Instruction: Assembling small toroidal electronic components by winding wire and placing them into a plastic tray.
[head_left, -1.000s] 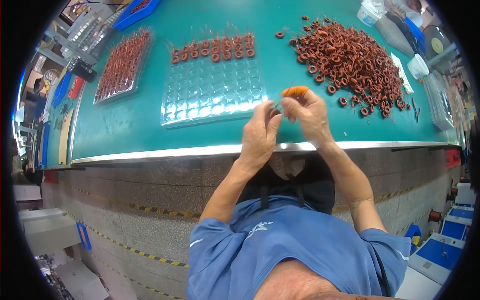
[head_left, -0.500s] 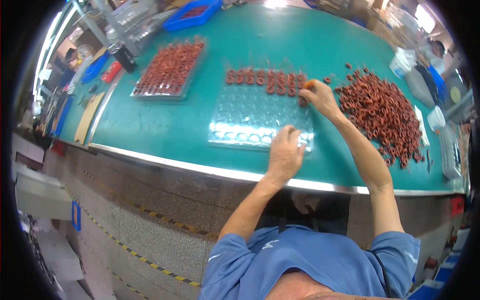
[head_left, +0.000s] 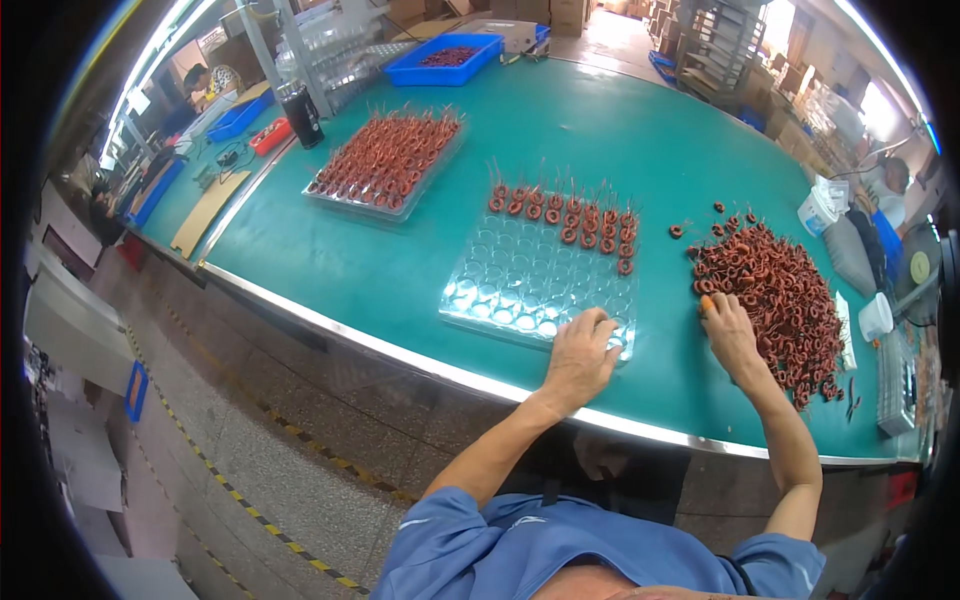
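Note:
My left hand (head_left: 585, 355) grips the near right corner of a clear plastic tray (head_left: 500, 285) with round pockets, fingers bent over its edge. Copper-red ring coils (head_left: 570, 235) with upright wire leads sit in the tray's far rows. The rightmost column reaches closest to me. To the right, my right hand (head_left: 732, 335) is at the left edge of a big heap of loose ring coils (head_left: 770, 290). Its fingers point at the heap and look slightly apart, one bearing an orange tip cover (head_left: 706, 303). No coil shows in them.
A second clear tray full of coils (head_left: 385, 160) stands at the left on the green table (head_left: 330, 260). Behind it are a dark cup (head_left: 300, 115) and a blue bin (head_left: 445, 62). Stray coils (head_left: 676, 231) lie near the heap; a white tub (head_left: 822, 205) stands beyond.
My right hand has left the tray's right column and moved right and nearer, to the heap. A coil shows where it was. My left hand stays at the tray corner; the whole view has shifted.

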